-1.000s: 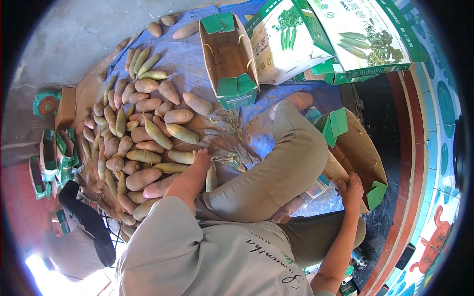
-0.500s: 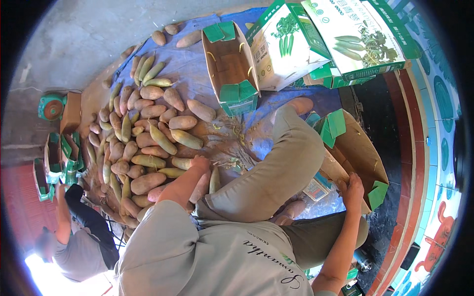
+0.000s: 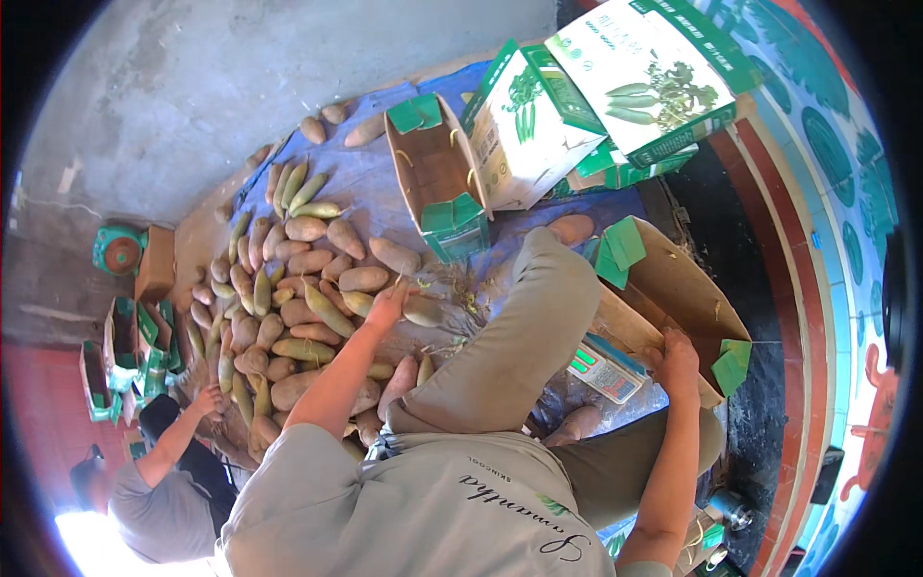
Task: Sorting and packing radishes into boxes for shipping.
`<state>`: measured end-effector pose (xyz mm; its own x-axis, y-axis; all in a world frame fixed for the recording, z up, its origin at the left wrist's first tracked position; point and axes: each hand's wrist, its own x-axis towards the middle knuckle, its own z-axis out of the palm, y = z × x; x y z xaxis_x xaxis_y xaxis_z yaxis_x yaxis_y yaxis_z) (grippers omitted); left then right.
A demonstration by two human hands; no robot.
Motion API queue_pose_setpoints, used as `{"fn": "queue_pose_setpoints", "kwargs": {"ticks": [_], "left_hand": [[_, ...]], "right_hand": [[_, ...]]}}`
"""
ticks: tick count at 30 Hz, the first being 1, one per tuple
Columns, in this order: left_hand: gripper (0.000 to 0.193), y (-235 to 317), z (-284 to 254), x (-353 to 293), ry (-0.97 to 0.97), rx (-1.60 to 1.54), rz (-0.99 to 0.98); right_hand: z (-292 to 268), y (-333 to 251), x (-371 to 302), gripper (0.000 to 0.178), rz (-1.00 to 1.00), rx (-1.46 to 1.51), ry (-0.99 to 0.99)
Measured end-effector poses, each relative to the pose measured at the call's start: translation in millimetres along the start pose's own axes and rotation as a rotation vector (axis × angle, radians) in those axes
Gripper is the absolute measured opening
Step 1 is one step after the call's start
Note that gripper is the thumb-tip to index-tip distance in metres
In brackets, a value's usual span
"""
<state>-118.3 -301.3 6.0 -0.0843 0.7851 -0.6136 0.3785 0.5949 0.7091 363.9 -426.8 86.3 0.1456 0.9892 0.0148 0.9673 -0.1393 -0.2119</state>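
Note:
My left hand (image 3: pixel 388 302) is over the right side of a large pile of soil-covered radishes (image 3: pixel 308 258). Its fingers are closed at the left end of a greenish-brown radish (image 3: pixel 423 311), partly covering it. My right hand (image 3: pixel 677 360) grips the near rim of an open cardboard box (image 3: pixel 694 279) with green flaps, thumb and fingers on either side of the wall. Beneath this box sits a scale (image 3: pixel 604 371) with a lit green display. The inside of the box shows bare brown cardboard in the part I can see.
Another open box (image 3: pixel 435 165) stands on the blue tarp (image 3: pixel 358 163) beyond my knee. White-and-green printed cartons (image 3: pixel 646 85) are stacked at the far right. At far left a co-worker (image 3: pixel 163 500) reaches toward the pile, below several open boxes (image 3: pixel 125 337).
The view has shifted. My left hand has moved slightly away from me, with a radish now showing beside its fingers. More of the scale shows. The co-worker's hand has moved from the boxes toward the pile.

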Motion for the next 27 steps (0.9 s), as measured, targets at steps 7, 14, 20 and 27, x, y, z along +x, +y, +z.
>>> {"fn": "queue_pose_setpoints", "kwargs": {"ticks": [7,14,20,27], "left_hand": [[0.037,121.0,10.4,-52.4,-0.028,-0.281,0.543],[0.039,227.5,54.2,-105.7,-0.308,-0.565,0.813],[0.034,251.4,140.9,-122.6,-0.622,-0.548,0.682],[0.030,250.9,236.7,-128.2,-0.947,-0.512,0.509]], "right_hand": [[-2.4,-8.2,4.3,0.033,0.008,0.018,-0.083],[-3.1,-4.4,3.3,0.039,0.022,0.053,-0.093],[1.2,-3.4,1.6,0.036,0.012,0.011,-0.068],[4.9,-0.4,1.0,0.034,0.028,0.000,-0.084]]}}
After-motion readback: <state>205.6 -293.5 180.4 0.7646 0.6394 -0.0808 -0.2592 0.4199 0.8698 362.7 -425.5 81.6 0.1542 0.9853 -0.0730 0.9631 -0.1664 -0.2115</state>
